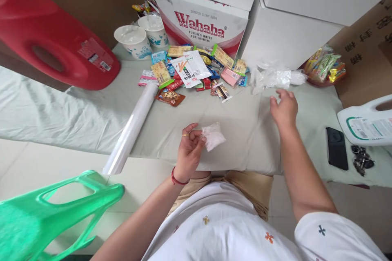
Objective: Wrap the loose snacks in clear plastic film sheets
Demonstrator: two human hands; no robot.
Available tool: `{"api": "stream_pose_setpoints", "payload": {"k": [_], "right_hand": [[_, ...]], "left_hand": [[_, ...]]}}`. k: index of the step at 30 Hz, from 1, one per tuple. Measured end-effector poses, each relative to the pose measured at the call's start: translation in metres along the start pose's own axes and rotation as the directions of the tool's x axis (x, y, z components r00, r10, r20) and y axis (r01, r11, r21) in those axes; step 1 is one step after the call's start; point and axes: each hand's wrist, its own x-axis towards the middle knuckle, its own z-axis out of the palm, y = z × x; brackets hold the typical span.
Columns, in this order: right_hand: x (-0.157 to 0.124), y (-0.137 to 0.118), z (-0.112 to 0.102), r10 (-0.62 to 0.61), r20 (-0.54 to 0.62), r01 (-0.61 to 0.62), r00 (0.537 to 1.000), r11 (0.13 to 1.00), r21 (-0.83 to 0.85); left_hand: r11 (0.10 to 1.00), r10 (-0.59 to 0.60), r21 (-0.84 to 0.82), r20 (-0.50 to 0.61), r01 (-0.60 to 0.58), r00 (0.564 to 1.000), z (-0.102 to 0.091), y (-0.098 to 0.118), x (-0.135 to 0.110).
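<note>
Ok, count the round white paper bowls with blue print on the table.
2. One bowl stands nearest the red plastic jug; the other bowl sits beside the white Wahaha cardboard box. More may be hidden.

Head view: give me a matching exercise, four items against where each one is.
Items:
1. small wrapped packet
2. black phone
3. film roll
4. paper cups

Places:
A. next to the keys
B. pinched in the left hand
C. at the back, left of the Wahaha box
D. slanting over the front edge of the cloth

Pairs: 1-B, 2-A, 3-D, 4-C
</note>
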Motion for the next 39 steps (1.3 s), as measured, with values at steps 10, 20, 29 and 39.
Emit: {"api": "stream_pose_setpoints", "payload": {"k": [10,20,29,39], "right_hand": [[-0.172,-0.076,0.013,-0.439,0.267,0.22,0.858,0.784,0.581],[-0.178,-0.031,-0.014,-0.222,0.216,0.087,0.951,0.86,0.502],[-0.158,-0.055,-0.01,-0.076,0.625,-0.444,0.776,0.638,0.629],[-0.17,-0.084,0.009,0.002,0.392,-0.217,0.92,0.836,0.505]], "left_hand": [[0.969,-0.239,0.095,0.114,0.229,0.964,0.025,-0.001,0.01],[0.876,-0.369,-0.323,0.031,0.358,0.929,0.011,0.011,0.02],[0.989,-0.104,-0.077,0.221,0.124,0.97,0.029,0.004,0.01],[0.968,-0.125,0.214,-0.031,0.129,0.992,0.043,-0.009,-0.015]]}}
